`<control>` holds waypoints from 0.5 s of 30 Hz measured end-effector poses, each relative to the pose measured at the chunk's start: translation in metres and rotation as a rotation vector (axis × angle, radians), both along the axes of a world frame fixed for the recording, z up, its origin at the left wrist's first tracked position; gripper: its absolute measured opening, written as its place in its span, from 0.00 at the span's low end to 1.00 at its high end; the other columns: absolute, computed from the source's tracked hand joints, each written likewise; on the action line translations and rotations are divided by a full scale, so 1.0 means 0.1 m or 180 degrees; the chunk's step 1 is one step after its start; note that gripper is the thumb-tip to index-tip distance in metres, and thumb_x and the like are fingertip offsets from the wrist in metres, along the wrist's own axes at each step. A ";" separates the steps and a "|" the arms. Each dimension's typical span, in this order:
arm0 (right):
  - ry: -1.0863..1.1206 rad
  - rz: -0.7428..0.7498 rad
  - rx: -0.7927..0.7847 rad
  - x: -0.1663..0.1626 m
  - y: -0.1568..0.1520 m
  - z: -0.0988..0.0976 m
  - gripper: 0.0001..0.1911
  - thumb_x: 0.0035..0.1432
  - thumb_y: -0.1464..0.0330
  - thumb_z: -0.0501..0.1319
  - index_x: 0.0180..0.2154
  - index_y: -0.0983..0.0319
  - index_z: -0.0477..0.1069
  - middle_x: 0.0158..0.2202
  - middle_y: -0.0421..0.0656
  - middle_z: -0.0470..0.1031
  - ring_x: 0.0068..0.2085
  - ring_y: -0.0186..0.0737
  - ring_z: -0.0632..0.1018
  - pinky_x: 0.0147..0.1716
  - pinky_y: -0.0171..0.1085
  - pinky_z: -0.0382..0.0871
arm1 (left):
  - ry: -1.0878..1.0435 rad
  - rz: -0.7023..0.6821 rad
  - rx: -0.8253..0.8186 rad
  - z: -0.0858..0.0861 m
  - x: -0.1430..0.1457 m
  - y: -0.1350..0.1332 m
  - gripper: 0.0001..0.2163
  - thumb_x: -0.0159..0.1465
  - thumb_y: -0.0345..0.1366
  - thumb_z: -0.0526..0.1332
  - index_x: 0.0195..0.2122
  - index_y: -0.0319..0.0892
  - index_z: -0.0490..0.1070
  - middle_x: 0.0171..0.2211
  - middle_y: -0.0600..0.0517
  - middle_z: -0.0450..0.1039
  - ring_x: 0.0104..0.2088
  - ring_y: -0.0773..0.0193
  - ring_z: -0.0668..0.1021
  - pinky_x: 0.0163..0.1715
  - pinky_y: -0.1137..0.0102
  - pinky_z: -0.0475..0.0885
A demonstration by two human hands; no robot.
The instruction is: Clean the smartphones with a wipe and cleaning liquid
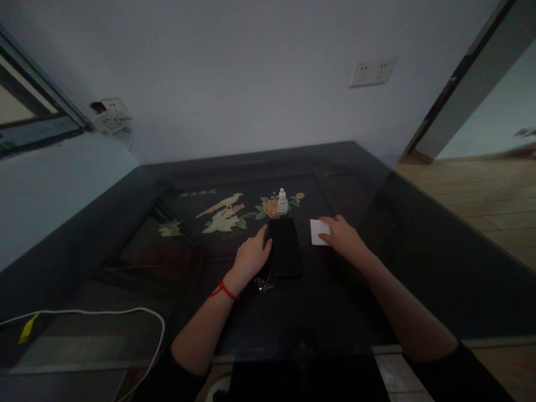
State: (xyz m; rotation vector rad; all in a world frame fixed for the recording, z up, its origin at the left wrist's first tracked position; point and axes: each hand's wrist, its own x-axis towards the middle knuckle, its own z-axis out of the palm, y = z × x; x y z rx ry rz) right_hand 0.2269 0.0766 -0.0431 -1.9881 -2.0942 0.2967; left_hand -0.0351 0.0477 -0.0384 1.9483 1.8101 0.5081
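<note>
In the head view, a black phone (286, 248) lies flat on a dark table (419, 262), its upper face dark. The left hand (252, 254) is at the phone's left edge, thumb and index finger a little apart; I cannot tell whether they grip the edge or only rest by it. A red cord (226, 290) circles that wrist. The right hand (341, 237), to the right of the phone and apart from it, pinches a white square (318, 232) between thumb and fingers (paper or cloth, I cannot tell which). Just beyond the phone's far end stands a small white-capped bottle (282, 203), upright. A silvery charm (262, 286) lies by the phone's near left corner. Farther left of the phone, beyond the left hand, a picture of a bird and flowers (226, 215) decorates the tabletop.
</note>
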 end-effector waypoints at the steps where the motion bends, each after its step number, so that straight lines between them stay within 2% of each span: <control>1: 0.0016 0.0060 -0.0010 -0.05 -0.01 -0.03 0.23 0.58 0.67 0.61 0.55 0.61 0.68 0.49 0.53 0.68 0.42 0.49 0.77 0.41 0.42 0.68 | -0.0006 -0.0019 -0.0004 -0.01 0.01 0.00 0.25 0.65 0.43 0.53 0.63 0.43 0.59 0.35 0.43 0.79 0.37 0.53 0.80 0.43 0.63 0.68; 10: 0.0557 0.0552 0.0102 -0.23 -0.07 -0.08 0.19 0.55 0.70 0.63 0.50 0.59 0.73 0.45 0.48 0.69 0.41 0.43 0.76 0.41 0.39 0.68 | 0.0343 -0.0092 0.0037 -0.05 0.11 0.01 0.25 0.66 0.37 0.51 0.65 0.44 0.55 0.38 0.45 0.79 0.38 0.58 0.80 0.42 0.67 0.70; 15: 0.1048 0.0508 0.0189 -0.20 0.25 0.01 0.15 0.56 0.68 0.62 0.46 0.61 0.74 0.38 0.45 0.73 0.33 0.37 0.75 0.36 0.37 0.69 | 0.0650 -0.0113 0.0168 -0.04 0.16 -0.01 0.24 0.67 0.35 0.48 0.65 0.44 0.56 0.37 0.43 0.79 0.38 0.54 0.80 0.41 0.63 0.70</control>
